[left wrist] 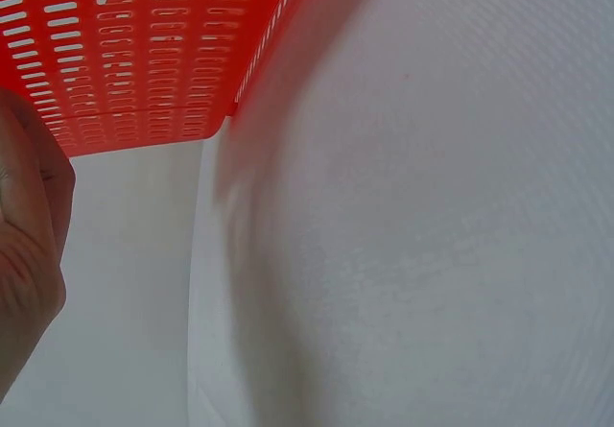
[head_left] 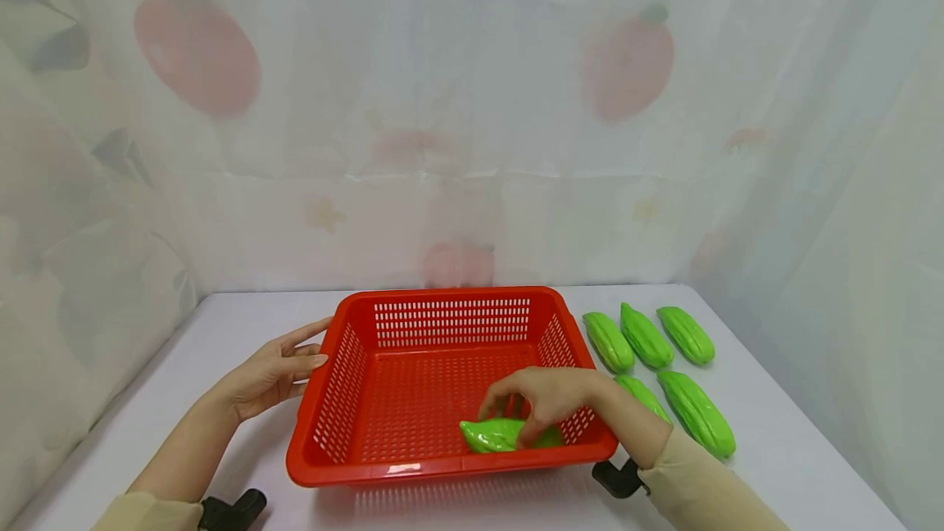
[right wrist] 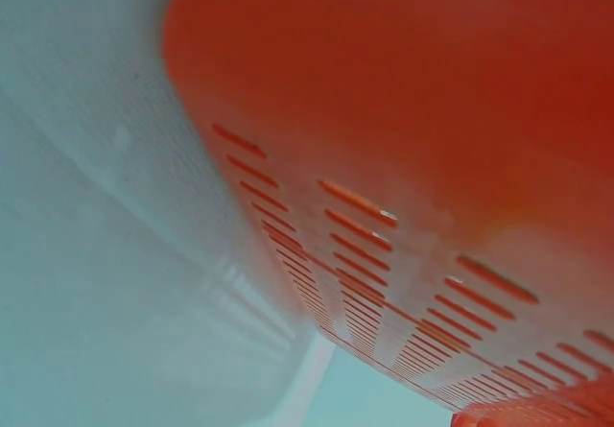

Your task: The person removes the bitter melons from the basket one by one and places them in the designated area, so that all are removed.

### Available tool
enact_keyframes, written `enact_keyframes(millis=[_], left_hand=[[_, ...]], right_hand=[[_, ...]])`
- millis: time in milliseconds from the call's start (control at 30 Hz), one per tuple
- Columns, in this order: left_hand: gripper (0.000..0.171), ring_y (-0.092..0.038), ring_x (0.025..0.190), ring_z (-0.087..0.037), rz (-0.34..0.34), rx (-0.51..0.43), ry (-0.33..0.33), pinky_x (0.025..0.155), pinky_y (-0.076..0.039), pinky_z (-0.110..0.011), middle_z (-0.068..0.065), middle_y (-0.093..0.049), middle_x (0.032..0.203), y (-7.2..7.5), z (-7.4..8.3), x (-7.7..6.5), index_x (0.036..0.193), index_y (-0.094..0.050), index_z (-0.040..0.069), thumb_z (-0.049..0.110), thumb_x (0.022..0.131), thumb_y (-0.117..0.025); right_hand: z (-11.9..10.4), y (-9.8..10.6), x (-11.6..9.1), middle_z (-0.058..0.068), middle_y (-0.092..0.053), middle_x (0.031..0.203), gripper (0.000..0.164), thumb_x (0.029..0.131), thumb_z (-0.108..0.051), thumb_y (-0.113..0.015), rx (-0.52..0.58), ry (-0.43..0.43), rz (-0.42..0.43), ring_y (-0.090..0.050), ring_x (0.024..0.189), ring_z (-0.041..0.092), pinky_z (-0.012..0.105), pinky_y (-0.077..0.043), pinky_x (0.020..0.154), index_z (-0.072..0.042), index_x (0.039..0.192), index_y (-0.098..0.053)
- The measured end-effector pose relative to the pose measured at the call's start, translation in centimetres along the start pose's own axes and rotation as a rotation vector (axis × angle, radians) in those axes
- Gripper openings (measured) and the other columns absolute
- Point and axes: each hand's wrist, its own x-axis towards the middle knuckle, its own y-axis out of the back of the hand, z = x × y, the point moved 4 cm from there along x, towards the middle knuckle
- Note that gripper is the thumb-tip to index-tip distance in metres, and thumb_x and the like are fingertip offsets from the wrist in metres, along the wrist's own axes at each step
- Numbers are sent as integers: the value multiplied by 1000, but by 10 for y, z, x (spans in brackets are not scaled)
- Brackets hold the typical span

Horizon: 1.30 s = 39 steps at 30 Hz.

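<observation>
A red plastic basket with slotted walls stands on the white table. My left hand is at its left side, fingers relaxed against the rim and outer wall; the left wrist view shows this hand beside the slotted wall. Over the basket's near right corner reaches my right hand, thumb and fingers pinching a glossy green bitter melon, ridged and pointed at one end. That melon lies sideways, low in the basket along the near wall. The right wrist view shows only the basket's outer wall, with hand and melon hidden.
Several more green bitter melons lie on the table right of the basket, among them a far one and a near one; my right forearm partly covers another. A pale printed curtain hangs behind the white table.
</observation>
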Motion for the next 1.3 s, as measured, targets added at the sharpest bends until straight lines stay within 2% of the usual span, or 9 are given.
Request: enact_keyframes(millis=[167,433,600,733,967,1300], left_hand=[[57,-70,103,-9,3,1,-2,89,-60,-33,8,-69,118,1,0,0,155,-28,27,10,103,-46],[59,-70,103,-9,10,8,1,88,-60,-33,8,-69,119,1,-1,0,156,-26,26,11,103,-46],[58,-71,102,-9,-1,1,-3,89,-60,-34,8,-69,119,1,-1,0,156,-27,26,10,103,-46],[58,-71,102,-9,-5,-1,-3,89,-60,-34,7,-69,118,1,0,0,155,-27,26,10,103,-46],[60,-70,103,-9,-8,8,3,90,-60,-34,8,-69,117,1,0,1,157,-22,23,10,103,-45],[62,-70,103,-9,2,4,14,90,-60,-34,8,-68,118,1,0,1,158,-20,23,11,103,-46]], right_hand=[[-1,2,-1,-11,-66,117,48,80,-14,-76,4,9,63,-61,103,2,23,-53,91,-27,125,-63],[3,8,-1,-14,-65,122,47,83,-19,-76,48,-18,180,-60,108,4,28,-54,94,-32,126,-61],[2,12,-2,-9,-65,123,46,85,-21,-74,79,4,233,-59,110,9,34,-54,96,-28,129,-61],[2,16,-3,-2,-65,126,46,86,-22,-73,149,15,281,-59,112,15,34,-53,95,-23,130,-61],[3,23,-8,0,-64,128,45,88,-22,-72,340,14,361,-58,116,21,34,-51,97,-26,131,-59],[5,30,-10,6,-63,124,44,90,-23,-69,426,-15,424,-58,114,20,33,-55,91,-23,133,-58]])
